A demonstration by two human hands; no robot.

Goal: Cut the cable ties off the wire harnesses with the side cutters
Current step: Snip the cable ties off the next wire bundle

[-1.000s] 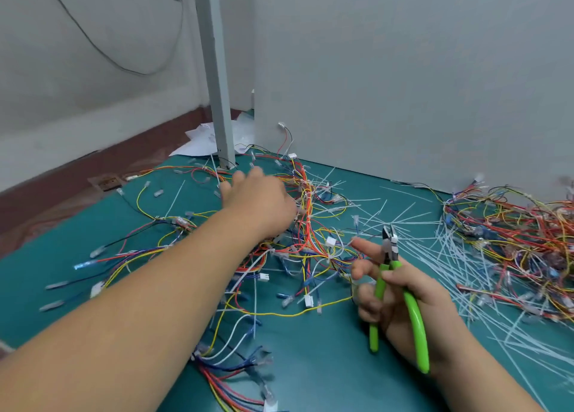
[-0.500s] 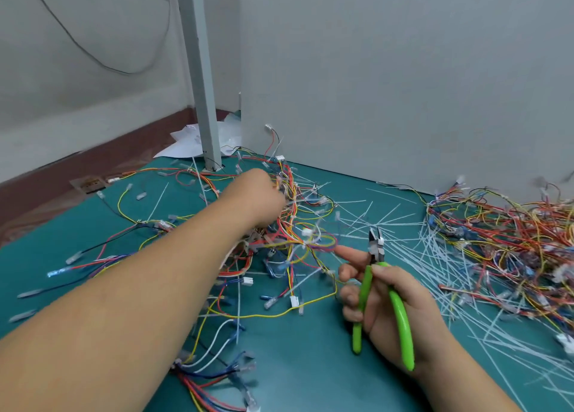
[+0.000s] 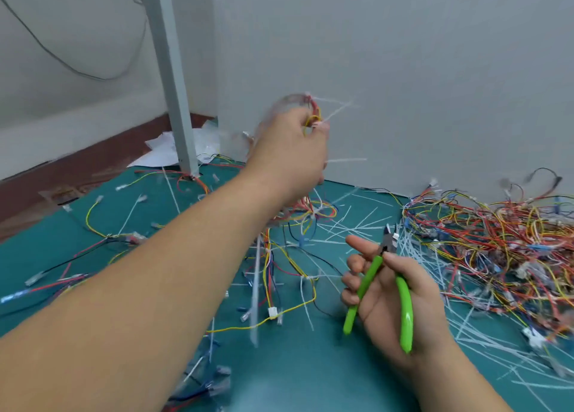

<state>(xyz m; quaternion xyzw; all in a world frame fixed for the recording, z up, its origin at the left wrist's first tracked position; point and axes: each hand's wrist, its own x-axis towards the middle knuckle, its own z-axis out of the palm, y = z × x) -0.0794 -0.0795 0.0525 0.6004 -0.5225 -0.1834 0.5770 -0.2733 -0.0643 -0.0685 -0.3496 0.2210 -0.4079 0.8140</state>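
My left hand is raised above the green mat and grips a wire harness of red and yellow wires. White cable tie tails stick out of the fist to the right, and more of the harness hangs blurred below the hand. My right hand stays low over the mat at the lower right and holds the side cutters by their green handles. The dark jaws point up and away from me, and the forefinger stretches out beside them.
A big tangle of wire harnesses lies at the right, with several cut white cable ties strewn beside it. Loose wires cover the mat's left side. A grey post and a grey panel stand behind.
My left hand closed on a harness in the pile and lifted it well above the mat. My right hand with the cutters has hardly moved.
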